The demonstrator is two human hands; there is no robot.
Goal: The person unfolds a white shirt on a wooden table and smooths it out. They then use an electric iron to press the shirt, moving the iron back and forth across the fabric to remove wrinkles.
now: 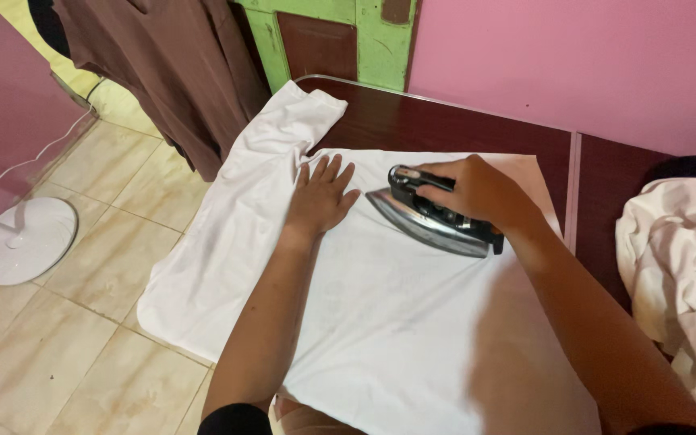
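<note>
A white shirt (380,322) lies spread flat over a dark brown table (445,125), one sleeve reaching toward the far left corner and its left part hanging over the table edge. My left hand (321,196) rests palm down on the shirt with fingers spread, just left of the iron. My right hand (477,192) grips the black handle of a metal clothes iron (424,217), whose pointed tip faces my left hand. The iron's soleplate sits on the shirt.
A crumpled pile of white cloth (678,274) sits on the table at the right. Brown garments (163,64) hang at the upper left. A white fan base (22,238) stands on the tiled floor at left. Pink walls and a green door stand behind.
</note>
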